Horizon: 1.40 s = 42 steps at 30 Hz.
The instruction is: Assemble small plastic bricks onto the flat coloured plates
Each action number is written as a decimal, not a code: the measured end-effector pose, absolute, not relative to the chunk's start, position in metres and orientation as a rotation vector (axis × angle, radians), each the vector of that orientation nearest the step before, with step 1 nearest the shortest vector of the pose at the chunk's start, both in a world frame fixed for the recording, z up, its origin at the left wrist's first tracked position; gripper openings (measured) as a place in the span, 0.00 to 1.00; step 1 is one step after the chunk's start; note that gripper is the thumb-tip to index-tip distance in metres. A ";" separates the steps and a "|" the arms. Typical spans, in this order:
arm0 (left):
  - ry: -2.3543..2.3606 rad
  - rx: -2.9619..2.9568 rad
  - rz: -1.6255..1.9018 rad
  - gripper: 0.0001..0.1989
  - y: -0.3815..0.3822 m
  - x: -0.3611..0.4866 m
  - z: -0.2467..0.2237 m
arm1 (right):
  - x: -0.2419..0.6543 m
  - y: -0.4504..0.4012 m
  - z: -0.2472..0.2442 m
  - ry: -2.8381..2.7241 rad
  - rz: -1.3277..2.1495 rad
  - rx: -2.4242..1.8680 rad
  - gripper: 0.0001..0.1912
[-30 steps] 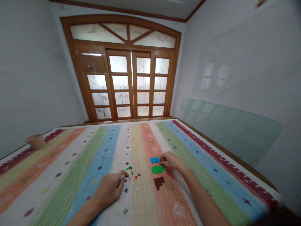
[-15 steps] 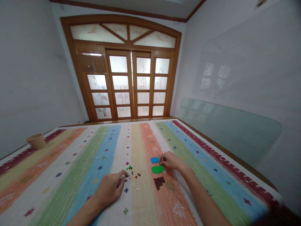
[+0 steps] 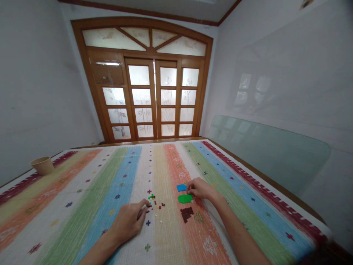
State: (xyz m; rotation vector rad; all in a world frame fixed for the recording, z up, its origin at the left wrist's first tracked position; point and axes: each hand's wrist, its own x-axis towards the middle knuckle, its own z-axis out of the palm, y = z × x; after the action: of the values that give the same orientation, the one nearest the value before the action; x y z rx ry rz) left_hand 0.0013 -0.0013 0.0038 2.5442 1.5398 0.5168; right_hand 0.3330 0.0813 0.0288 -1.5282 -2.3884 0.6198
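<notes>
My left hand [image 3: 131, 219] rests on the cloth with its fingers curled together. Its fingertips touch down at the left edge of a loose group of tiny toy bricks [image 3: 155, 202], coloured green, yellow, brown, red and white. What those fingers hold, if anything, is hidden. My right hand [image 3: 200, 188] is closed in a pinch beside a flat blue piece [image 3: 181, 188] and a flat green piece [image 3: 184, 199]. Anything between its fingertips is too small to make out. Nearer to me lies a dark brown piece [image 3: 187, 214] with a stepped, notched outline.
A striped tablecloth [image 3: 91, 206] covers the large table. At the far left edge stands a tan cup [image 3: 42, 165]. A pale glass panel [image 3: 270, 143] leans against the right wall, and wooden doors [image 3: 153, 99] close off the far side.
</notes>
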 end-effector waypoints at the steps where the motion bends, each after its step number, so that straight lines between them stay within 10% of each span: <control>1: 1.544 2.542 0.516 0.14 -0.001 0.001 0.004 | 0.333 0.081 0.029 -2.385 0.622 -1.524 0.10; 42: 1.572 2.549 0.495 0.15 -0.002 0.003 0.006 | 0.261 0.040 0.025 -2.440 0.320 -1.137 0.07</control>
State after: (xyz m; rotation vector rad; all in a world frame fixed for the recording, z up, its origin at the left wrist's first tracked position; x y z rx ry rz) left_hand 0.0035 -0.0020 0.0061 2.5493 1.5724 0.4948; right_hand 0.2610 0.0396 0.0253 -1.1366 -2.4400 0.3195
